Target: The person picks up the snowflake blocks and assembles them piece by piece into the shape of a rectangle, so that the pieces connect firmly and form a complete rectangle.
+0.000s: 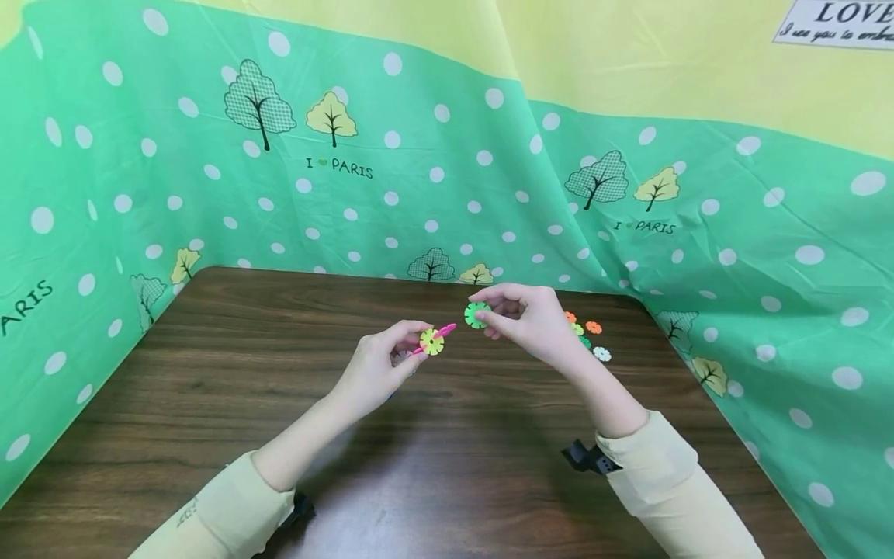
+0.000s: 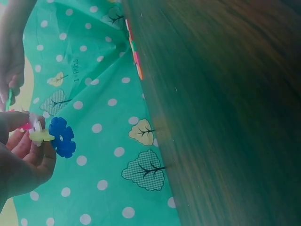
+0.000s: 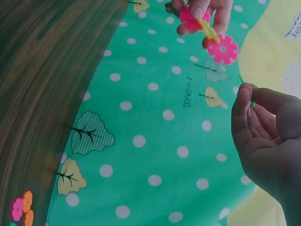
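Above the middle of the table, my left hand (image 1: 380,361) pinches a chain of joined snowflake discs. A yellow disc (image 1: 431,341) faces up in it, with a pink disc (image 3: 223,50) at its outer end. In the left wrist view a blue disc (image 2: 62,137) sticks out of the same chain, beside a white one (image 2: 35,123) partly behind the fingers. To the right, my right hand (image 1: 527,318) holds a single green snowflake disc (image 1: 477,315) between thumb and fingertips. A small gap separates the green disc from the pink one.
Loose snowflake discs lie on the table at the right, among them an orange one (image 1: 594,328) and a white one (image 1: 602,354). The dark wooden table (image 1: 209,388) meets a green dotted cloth (image 1: 391,178) at its back and sides.
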`<state>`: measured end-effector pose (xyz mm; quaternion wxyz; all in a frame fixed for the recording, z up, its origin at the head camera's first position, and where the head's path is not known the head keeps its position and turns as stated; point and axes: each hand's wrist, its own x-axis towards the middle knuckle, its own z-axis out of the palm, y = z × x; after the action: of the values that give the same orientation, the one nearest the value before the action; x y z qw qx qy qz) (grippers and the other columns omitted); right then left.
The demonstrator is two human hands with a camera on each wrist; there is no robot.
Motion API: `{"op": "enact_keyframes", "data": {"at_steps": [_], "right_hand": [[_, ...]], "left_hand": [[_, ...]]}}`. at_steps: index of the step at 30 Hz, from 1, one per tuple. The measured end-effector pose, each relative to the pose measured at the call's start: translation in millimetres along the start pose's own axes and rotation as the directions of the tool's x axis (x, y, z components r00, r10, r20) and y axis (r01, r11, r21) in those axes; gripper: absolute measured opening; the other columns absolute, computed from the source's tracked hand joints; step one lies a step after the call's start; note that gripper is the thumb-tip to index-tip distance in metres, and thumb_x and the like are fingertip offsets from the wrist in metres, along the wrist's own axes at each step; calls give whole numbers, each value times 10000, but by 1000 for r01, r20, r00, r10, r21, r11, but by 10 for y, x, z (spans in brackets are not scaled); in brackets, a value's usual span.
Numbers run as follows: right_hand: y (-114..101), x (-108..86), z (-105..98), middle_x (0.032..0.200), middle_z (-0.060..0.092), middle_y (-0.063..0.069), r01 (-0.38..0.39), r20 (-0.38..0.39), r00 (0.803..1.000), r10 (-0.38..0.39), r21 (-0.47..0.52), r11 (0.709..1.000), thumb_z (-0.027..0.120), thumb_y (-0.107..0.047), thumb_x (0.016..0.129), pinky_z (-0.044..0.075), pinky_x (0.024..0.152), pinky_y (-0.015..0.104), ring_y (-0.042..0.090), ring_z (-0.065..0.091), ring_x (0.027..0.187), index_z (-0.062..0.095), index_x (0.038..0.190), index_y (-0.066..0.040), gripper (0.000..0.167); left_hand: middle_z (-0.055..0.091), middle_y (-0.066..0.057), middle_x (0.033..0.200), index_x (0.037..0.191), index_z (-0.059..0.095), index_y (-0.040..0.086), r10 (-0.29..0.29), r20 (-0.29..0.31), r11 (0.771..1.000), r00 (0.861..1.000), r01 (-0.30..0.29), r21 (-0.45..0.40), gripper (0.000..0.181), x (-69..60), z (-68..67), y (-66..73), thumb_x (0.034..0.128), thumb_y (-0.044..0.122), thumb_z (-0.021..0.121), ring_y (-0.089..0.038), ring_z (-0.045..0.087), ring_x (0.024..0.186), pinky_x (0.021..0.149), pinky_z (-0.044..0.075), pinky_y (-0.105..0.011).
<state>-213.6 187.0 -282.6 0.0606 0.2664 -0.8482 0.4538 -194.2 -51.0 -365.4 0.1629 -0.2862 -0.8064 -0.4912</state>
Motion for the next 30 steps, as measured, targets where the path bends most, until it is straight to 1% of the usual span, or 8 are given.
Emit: {"op": "enact_keyframes", "data": {"at_steps": [2, 3, 6, 10, 13, 18, 24, 30], "right_hand": [[-15, 9, 25, 771, 691, 104, 1, 14, 1000, -2, 9, 1000, 738, -150, 818, 555, 562, 285, 195, 673, 625, 705, 1038, -85, 232], [-20, 14, 35, 775, 693, 99, 5, 23, 1000, -5, 14, 1000, 739, -143, 816, 565, 600, 293, 199, 674, 623, 705, 1039, -74, 236], [-24, 16, 61, 781, 697, 91, 6, 47, 999, -7, 20, 1000, 745, -133, 808, 566, 603, 294, 192, 676, 615, 708, 1038, -60, 244], [-27, 15, 88, 777, 702, 62, 6, 78, 997, -6, -7, 1000, 754, -155, 801, 564, 589, 301, 163, 670, 596, 718, 1025, -91, 236], [-18, 20, 102, 764, 704, 62, 25, 100, 995, -21, -40, 999, 748, -157, 808, 559, 577, 300, 145, 661, 581, 722, 1023, -115, 220], [-8, 29, 115, 737, 703, 50, 54, 118, 992, -45, -68, 996, 736, -141, 818, 551, 563, 294, 125, 649, 563, 725, 1018, -111, 202], [-48, 20, 133, 741, 702, 3, 44, 120, 992, -34, -76, 996, 733, -114, 819, 553, 560, 307, 134, 649, 556, 729, 996, -93, 179], [-72, 15, 147, 754, 701, -12, 58, 113, 992, -46, -105, 993, 737, -107, 813, 540, 544, 285, 184, 650, 558, 734, 981, -89, 169]], "left_hand": [[711, 15, 880, 1143, 623, 132, 13, -4, 1000, 1000, -13, 15, 347, 2, 6, -6, 819, 60, 723, -70, 605, 731, 611, 500, -249], [710, 18, 876, 1141, 624, 136, 21, -5, 1000, 1000, -21, 22, 345, 2, 10, -9, 819, 62, 724, -68, 607, 734, 618, 502, -246], [709, 20, 874, 1137, 628, 132, 37, -5, 999, 999, -37, 36, 338, 3, 21, -19, 820, 65, 724, -63, 618, 746, 638, 510, -234], [707, 19, 873, 1138, 634, 119, 60, -10, 997, 998, -59, 54, 343, 0, 24, -20, 813, 65, 731, -63, 625, 754, 664, 520, -230], [710, 12, 879, 1136, 639, 92, 82, -14, 995, 997, -81, 59, 352, 1, 27, -24, 802, 39, 734, -69, 631, 755, 680, 529, -228], [718, -22, 915, 1136, 650, 55, 103, -14, 993, 995, -102, 59, 357, -2, 33, -21, 791, 13, 735, -89, 653, 770, 699, 540, -209], [721, -57, 971, 1156, 670, 74, 138, -25, 980, 990, -133, 145, 384, -29, 9, 13, 781, 62, 754, -113, 671, 786, 700, 554, -252], [727, -42, 963, 1140, 689, 98, 203, -55, 960, 978, -187, 208, 390, -46, 22, -14, 760, 55, 769, -116, 662, 767, 684, 546, -265]]}}
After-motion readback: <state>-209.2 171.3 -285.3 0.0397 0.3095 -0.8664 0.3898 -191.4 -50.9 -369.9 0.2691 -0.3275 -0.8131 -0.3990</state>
